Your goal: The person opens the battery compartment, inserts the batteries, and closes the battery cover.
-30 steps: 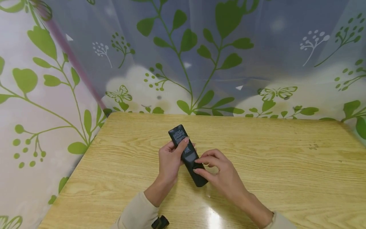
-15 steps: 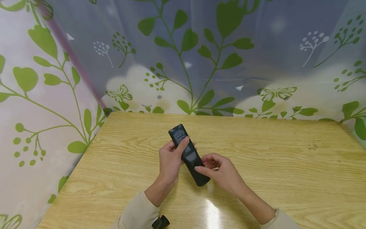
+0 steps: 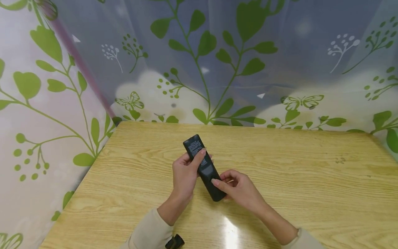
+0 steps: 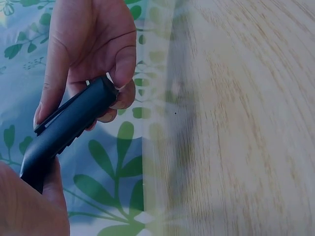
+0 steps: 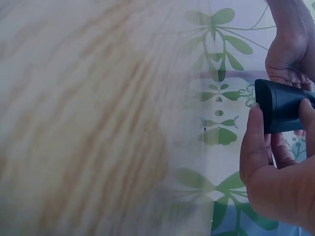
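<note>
A black remote control (image 3: 207, 172) is held above the table, back side up, with pale label print on its upper half. My left hand (image 3: 184, 175) grips its middle, thumb across the back. The right hand (image 3: 244, 188) holds the lower end: the thumb presses on the back near a notch, and the fingers curl round the right edge, partly hidden. In the left wrist view, a thin battery cover (image 4: 74, 104) stands slightly raised at the end beside the right thumb. The remote's end face (image 5: 264, 105) shows in the right wrist view, between the right hand's thumb and fingers.
Beneath the hands lies a wood-grain table (image 3: 295, 180). A small black object (image 3: 175, 241), its kind unclear, is by the left sleeve (image 3: 150, 231) at the bottom edge. A leaf-patterned curtain (image 3: 174, 69) stands behind the table and along its left side.
My right index finger has moved off the remote's back and round its right edge, while the thumb stays on the back. The left hand keeps the same grip; the remote has barely moved.
</note>
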A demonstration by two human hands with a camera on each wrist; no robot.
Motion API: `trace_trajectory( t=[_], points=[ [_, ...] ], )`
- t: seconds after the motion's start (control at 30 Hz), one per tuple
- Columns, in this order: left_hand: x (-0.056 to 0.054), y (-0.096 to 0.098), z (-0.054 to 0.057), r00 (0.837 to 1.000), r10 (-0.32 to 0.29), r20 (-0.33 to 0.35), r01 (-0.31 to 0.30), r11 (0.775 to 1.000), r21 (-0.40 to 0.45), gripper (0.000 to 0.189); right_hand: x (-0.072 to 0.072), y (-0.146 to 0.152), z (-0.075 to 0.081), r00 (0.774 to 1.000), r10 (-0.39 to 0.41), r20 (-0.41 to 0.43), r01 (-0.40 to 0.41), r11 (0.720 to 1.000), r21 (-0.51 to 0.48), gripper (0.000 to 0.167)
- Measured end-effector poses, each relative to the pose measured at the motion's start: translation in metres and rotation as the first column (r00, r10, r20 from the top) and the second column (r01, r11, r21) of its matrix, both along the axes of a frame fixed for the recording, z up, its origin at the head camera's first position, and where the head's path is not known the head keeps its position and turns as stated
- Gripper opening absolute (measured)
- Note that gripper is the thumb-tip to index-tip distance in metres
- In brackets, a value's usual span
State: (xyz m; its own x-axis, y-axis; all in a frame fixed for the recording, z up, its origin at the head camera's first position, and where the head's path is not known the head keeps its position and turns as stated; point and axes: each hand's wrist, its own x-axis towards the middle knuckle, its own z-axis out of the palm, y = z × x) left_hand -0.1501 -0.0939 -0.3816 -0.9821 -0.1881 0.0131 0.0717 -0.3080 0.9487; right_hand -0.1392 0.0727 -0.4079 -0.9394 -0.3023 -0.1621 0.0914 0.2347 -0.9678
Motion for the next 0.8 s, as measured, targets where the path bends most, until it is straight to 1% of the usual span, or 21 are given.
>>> trace_trajectory(
  t=[0.13,0.4,0.6,0.8],
  points=[
    [-0.0003,-0.0004,-0.001,1.0,0.002,-0.014,-0.002,1.0,-0.008,0.035,-0.0003,-0.0007,-0.0006,1.0,-0.003,-0.003,0.003,1.0,0.012,0.039],
    [0.0003,-0.0012,-0.0018,1.0,-0.001,-0.021,0.001,1.0,-0.003,0.033,-0.0009,-0.0026,-0.0021,1.0,-0.005,0.011,0.005,1.0,0.002,0.041],
    [0.0005,-0.0018,-0.0025,1.0,-0.001,-0.009,0.001,1.0,-0.007,0.034,-0.0009,-0.0039,-0.0034,1.0,0.001,0.018,-0.001,1.0,0.008,0.039],
    [0.0011,-0.0025,-0.0042,1.0,-0.002,-0.004,0.002,1.0,0.001,0.036,-0.0018,-0.0038,-0.0014,0.999,0.018,0.035,-0.018,1.0,0.011,0.04]
  ],
)
